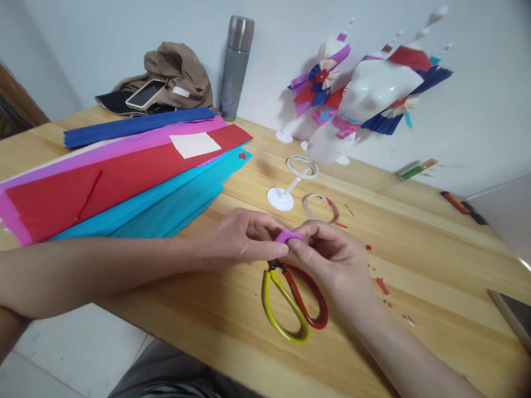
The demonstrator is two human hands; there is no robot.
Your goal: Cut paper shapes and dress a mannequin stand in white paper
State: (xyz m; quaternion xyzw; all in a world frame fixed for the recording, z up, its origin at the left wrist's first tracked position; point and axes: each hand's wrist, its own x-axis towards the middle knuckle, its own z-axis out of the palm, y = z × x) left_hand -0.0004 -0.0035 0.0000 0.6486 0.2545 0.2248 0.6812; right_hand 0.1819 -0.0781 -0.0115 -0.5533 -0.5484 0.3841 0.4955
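Taking the scissors (284,287) as our landmark, we have the purple piece (289,236) just beyond their handles, held up between our two hands. Our left hand (241,236) pinches its left end between thumb and fingers; our right hand (334,250) pinches its right end, the thumb pressed on it. The scissors lie on the table (206,314) with their yellow and red handles toward us, and our left hand hides most of the blades.

Beyond the scissors to the left, we see the fanned sheets (101,190), with a pale square (195,145) on top; farther past them stand a bottle (235,78) and, left of it, a brown cloth (178,70) and a phone (146,93). Straight beyond the scissors is a white stand (280,198), with balloons (378,89) decked in coloured strips beyond it to the right. Red scraps (382,285) lie to the scissors' right.
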